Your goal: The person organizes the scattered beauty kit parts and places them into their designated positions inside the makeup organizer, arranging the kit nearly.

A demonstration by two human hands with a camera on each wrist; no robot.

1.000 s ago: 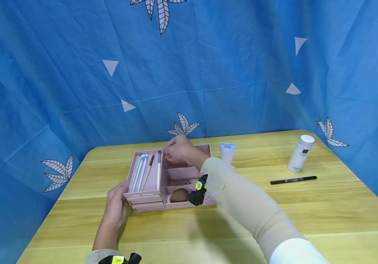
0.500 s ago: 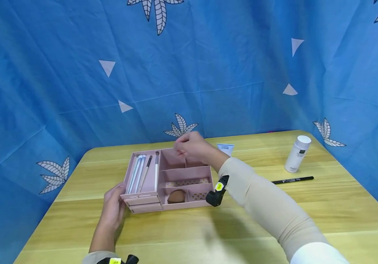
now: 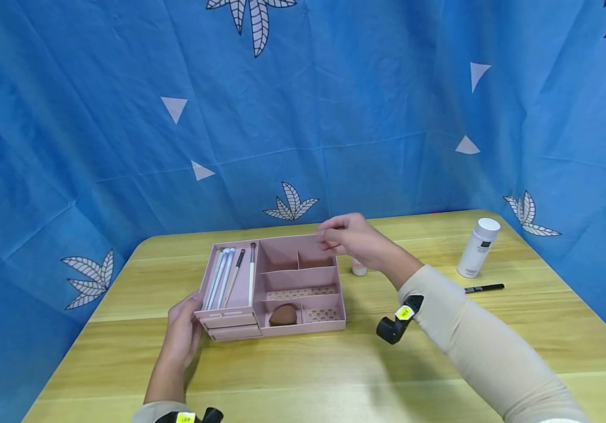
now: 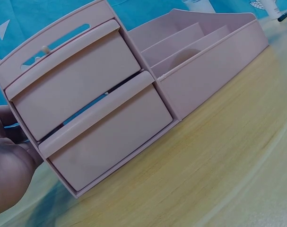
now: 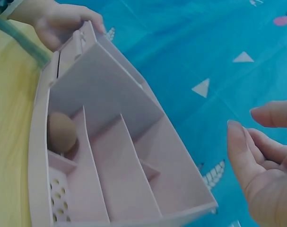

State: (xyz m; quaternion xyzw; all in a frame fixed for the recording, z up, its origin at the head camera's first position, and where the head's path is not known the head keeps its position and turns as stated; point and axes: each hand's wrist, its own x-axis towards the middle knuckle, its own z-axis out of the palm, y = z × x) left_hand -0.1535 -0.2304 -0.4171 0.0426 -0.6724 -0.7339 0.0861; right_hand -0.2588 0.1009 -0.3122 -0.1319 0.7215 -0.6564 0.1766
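Note:
A pink makeup organizer (image 3: 303,331) stands on the table, with two drawers at its front left. My left hand (image 3: 182,329) holds its left front corner; some fingers are hidden behind the side wall in the left wrist view. In the top tray lie several makeup brushes (image 3: 227,276). A brown rounded sponge-like piece (image 3: 283,315) sits in a front compartment. My right hand (image 3: 358,241) hovers by the back right corner, thumb and fingers apart with nothing between them in the right wrist view. Behind it, a small tube (image 3: 359,268) shows only its lower end.
To the right stands a white bottle (image 3: 478,248), with a black pen (image 3: 485,288) lying in front of it, partly behind my right sleeve. A blue patterned cloth (image 3: 303,117) hangs behind the wooden table (image 3: 282,376).
My right hand has come up out of the organizer's back left compartment and moved right, past its back right corner, now covering most of the tube. My left hand stays at the corner.

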